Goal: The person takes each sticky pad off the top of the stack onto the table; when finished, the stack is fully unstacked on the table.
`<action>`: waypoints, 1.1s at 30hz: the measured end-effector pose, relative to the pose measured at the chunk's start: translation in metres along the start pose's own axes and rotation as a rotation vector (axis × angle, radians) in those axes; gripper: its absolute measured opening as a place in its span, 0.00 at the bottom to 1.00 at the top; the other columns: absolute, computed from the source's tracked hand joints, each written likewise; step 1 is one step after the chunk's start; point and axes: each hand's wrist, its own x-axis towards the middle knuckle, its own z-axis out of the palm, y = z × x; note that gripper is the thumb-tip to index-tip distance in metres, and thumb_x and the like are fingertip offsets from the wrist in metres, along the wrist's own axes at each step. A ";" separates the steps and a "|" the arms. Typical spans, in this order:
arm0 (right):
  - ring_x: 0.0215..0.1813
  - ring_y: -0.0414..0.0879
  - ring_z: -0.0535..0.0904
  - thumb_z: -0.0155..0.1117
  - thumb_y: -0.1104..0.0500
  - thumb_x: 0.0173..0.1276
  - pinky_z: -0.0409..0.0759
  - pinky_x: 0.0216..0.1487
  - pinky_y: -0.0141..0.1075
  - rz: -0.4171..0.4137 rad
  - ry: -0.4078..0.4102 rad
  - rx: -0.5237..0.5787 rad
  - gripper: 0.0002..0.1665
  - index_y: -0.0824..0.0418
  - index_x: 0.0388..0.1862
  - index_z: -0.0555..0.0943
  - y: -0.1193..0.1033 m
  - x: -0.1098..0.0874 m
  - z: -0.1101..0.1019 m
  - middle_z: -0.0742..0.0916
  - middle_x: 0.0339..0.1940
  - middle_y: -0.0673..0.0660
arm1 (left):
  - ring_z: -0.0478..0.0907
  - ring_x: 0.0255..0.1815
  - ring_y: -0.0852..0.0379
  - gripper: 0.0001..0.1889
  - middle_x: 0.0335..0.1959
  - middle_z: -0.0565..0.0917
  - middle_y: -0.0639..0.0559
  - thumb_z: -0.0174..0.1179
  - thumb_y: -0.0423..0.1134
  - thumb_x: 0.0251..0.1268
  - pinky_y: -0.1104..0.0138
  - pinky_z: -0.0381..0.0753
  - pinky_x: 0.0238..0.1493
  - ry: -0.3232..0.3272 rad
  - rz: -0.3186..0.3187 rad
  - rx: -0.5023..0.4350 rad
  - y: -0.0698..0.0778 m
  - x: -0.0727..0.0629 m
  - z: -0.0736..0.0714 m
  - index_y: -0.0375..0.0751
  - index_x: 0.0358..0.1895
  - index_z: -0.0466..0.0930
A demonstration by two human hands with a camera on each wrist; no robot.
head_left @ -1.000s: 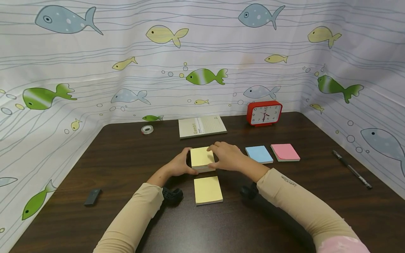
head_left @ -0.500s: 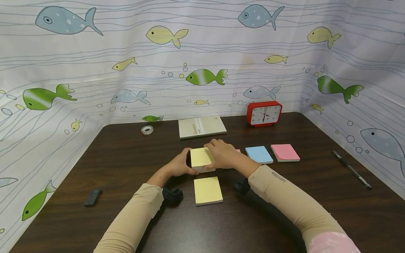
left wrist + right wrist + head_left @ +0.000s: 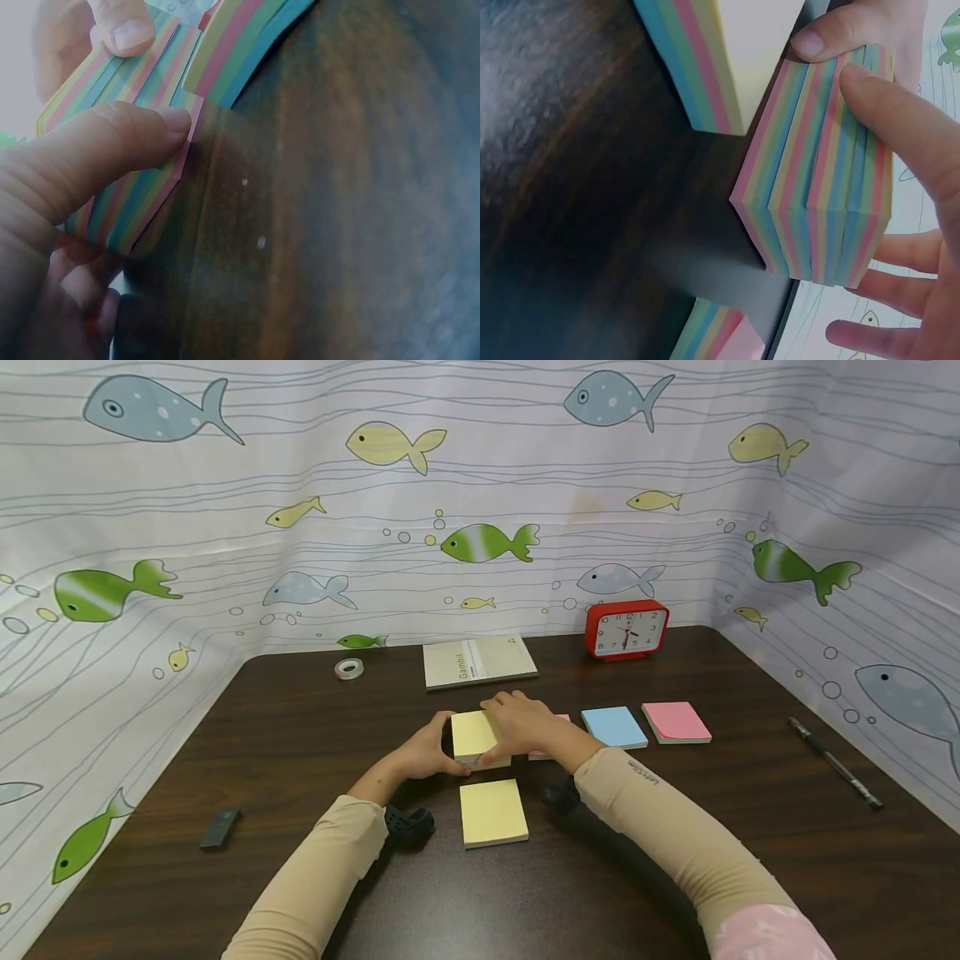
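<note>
A stack of several sticky note pads [image 3: 471,732], yellow on top, stands mid-table. In both wrist views its sides show pink, yellow, green and blue stripes. My left hand [image 3: 425,752] grips it from the left, thumb on the near side. From the right, my right hand [image 3: 521,727] holds the stack too; its thumb [image 3: 885,97] lies on the striped near side and its fingers reach round the far side, covering the top's right part. Right in front of the stack lies a single yellow sticky note pad [image 3: 493,812].
Partly behind my right wrist lies a pink pad [image 3: 537,755]. Farther right are a blue pad [image 3: 613,727], another pink pad [image 3: 677,722] and a pen [image 3: 834,762]. A notebook [image 3: 480,662], tape roll [image 3: 348,669] and red clock [image 3: 627,629] stand behind; a dark small block [image 3: 221,829] lies left.
My right hand and forearm have shifted left, farther over the stack, uncovering more of the pink pad behind the wrist. My left hand and the stack have stayed in place.
</note>
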 end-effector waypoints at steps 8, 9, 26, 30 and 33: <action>0.54 0.51 0.66 0.62 0.29 0.40 0.70 0.46 0.44 0.001 -0.035 0.019 0.57 0.60 0.64 0.60 -0.002 0.003 0.001 0.70 0.57 0.56 | 0.66 0.49 0.51 0.48 0.53 0.66 0.44 0.72 0.40 0.36 0.57 0.63 0.51 0.002 -0.010 -0.009 -0.001 0.001 0.000 0.38 0.62 0.50; 0.54 0.51 0.66 0.62 0.29 0.40 0.70 0.47 0.44 0.002 -0.040 0.023 0.57 0.60 0.64 0.60 -0.002 0.003 0.001 0.70 0.57 0.56 | 0.66 0.49 0.51 0.48 0.53 0.66 0.44 0.72 0.40 0.36 0.57 0.63 0.51 0.001 -0.012 -0.012 -0.001 0.001 0.000 0.38 0.62 0.50; 0.40 0.44 0.68 0.60 0.26 0.35 0.71 0.33 0.35 -0.030 0.071 -0.014 0.55 0.58 0.58 0.67 0.001 0.003 0.003 0.73 0.46 0.52 | 0.66 0.48 0.51 0.47 0.52 0.66 0.44 0.72 0.40 0.36 0.58 0.63 0.51 0.000 0.001 -0.015 -0.001 0.000 0.000 0.37 0.61 0.51; 0.41 0.44 0.68 0.60 0.26 0.36 0.71 0.34 0.36 -0.030 0.075 -0.001 0.55 0.58 0.59 0.66 0.002 0.003 0.004 0.73 0.46 0.52 | 0.65 0.49 0.51 0.47 0.53 0.66 0.44 0.72 0.39 0.36 0.57 0.62 0.52 0.001 0.005 -0.014 -0.002 0.001 0.000 0.36 0.61 0.51; 0.44 0.45 0.69 0.60 0.26 0.36 0.72 0.36 0.37 -0.024 0.074 0.013 0.55 0.58 0.59 0.66 0.002 0.002 0.003 0.73 0.48 0.52 | 0.64 0.52 0.50 0.48 0.55 0.64 0.43 0.72 0.39 0.35 0.57 0.61 0.54 0.002 0.004 -0.013 -0.002 0.001 0.000 0.36 0.62 0.50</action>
